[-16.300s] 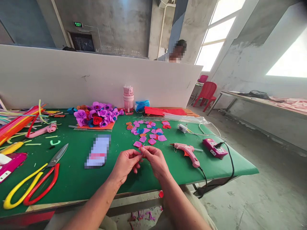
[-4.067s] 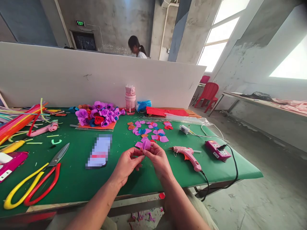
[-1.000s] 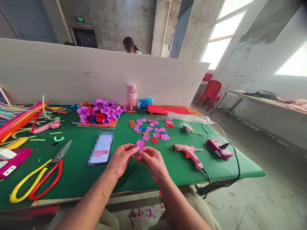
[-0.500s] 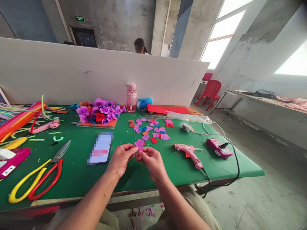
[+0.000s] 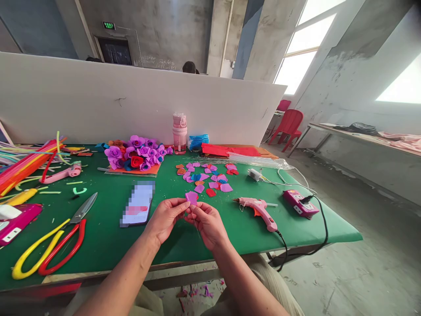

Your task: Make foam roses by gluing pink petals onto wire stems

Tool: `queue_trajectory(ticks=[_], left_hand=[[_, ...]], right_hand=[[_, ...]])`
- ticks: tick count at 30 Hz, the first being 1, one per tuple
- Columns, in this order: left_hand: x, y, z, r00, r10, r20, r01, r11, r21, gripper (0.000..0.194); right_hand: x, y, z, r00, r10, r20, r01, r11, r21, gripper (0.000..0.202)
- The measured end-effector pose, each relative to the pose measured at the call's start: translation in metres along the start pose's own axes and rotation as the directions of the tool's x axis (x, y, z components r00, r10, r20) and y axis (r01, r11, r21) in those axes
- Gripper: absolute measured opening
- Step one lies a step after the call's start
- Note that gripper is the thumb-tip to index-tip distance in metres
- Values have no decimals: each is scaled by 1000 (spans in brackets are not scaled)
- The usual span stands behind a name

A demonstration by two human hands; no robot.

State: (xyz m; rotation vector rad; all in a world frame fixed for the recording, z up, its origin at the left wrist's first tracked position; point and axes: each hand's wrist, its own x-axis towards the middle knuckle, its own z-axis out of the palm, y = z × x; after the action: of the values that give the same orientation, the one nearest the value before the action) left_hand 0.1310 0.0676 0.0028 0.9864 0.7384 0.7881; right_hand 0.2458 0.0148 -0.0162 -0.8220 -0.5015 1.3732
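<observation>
A white board (image 5: 144, 98) closes off the far side of the green table (image 5: 108, 245) I am watching from my remote seat, with grey concrete walls beyond it. Near the front edge, the left hand (image 5: 167, 218) and right hand (image 5: 208, 219) meet, thumbs and fingers closed, pinching a purple petal (image 5: 191, 197) between them, just above the table. A fine strand (image 5: 197, 224) trails below the fingers; I can't tell whether it is wire, thread or glue. Past the fingertips lie the loose petals (image 5: 203, 177), purple, red, blue and orange. The glue gun (image 5: 259, 210) rests to the right, its nozzle pointing left, and neither hand touches it. The flowers (image 5: 136, 161) sit in a bunch further back, left of the bottle (image 5: 180, 134). I judge the step in hand to be shaping or joining the petal at its base, early in one bloom. As I read it, the next move calls for a firm pinch at that base with both hands, the petal's upper edge left uncrushed, and the strand kept from snagging.
</observation>
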Motion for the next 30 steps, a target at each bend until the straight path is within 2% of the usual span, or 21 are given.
queue_trajectory(ticks=[3,8,12,14,18,20,25,30], left_hand=[[0,-1,2,999,13,-41,-14,1000,-15,21],[3,-3,4,993,25,-113,-28,999,-33,21],[4,-5,2,985,42,-168,-47,999,-22,21],[3,-5,1,987,39,-156,-45,998,-35,21],[1,-2,-3,1000,-1,-22,0,999,-50,23],[0,-1,-4,1000,-13,5,13,999,-40,24],[2,-1,-2,999,13,-51,-14,1000,-20,21],[3,-3,-1,994,32,-109,-33,999,-7,21]], right_hand=[[0,2,1,1000,-15,-11,15,999,-28,23],[0,7,2,983,-183,-12,177,962,-207,18],[-1,11,3,972,-235,-4,226,939,-260,16],[-1,10,4,974,-225,-24,214,949,-230,16],[-2,6,5,991,-128,-42,123,987,-105,18],[-2,4,5,996,-83,-35,81,995,-60,20],[-4,2,7,999,-37,-25,37,999,-35,20],[-5,1,9,996,-69,-50,63,993,-102,19]])
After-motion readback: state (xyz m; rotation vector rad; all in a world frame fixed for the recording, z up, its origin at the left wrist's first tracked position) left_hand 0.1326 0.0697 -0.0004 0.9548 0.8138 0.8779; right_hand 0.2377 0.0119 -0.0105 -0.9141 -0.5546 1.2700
